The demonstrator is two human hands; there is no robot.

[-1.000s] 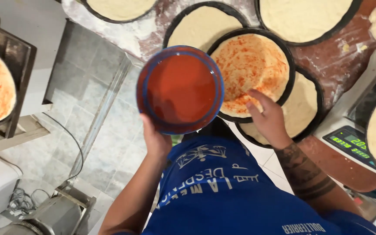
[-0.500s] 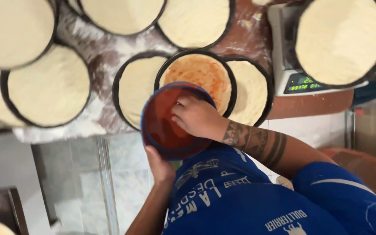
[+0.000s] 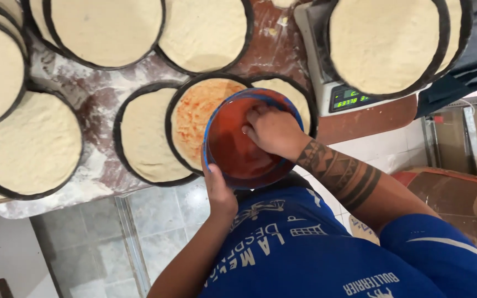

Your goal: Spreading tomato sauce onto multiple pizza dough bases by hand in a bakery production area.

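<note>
Red tomato sauce fills a blue-rimmed round bowl, held over the near edge of the flour-dusted worktop, directly above a sauced pizza base in its black pan.

Left hand: cupped under the bowl's near side, thumb up along the rim, bearing the bowl's weight. Grip closed on the bowl.

Right hand: lowered into the bowl, fingers curled downward into the sauce. Fingertips are buried or hidden; whether they grasp a utensil cannot be told. The forearm carries dark banded tattoo work.

The sauced base shows a thin, patchy orange-red coating; roughly its right half is hidden under the bowl. To its left, partly overlapped by it, lies a plain dough base in a black pan. To its right a further plain base shows behind the bowl.

Surroundings: more uncoated dough bases in black pans cover the worktop, among them a large one at far left and others along the top edge. A digital scale with a lit green display stands at upper right, carrying stacked dough pans. The person wears a blue shirt.
</note>
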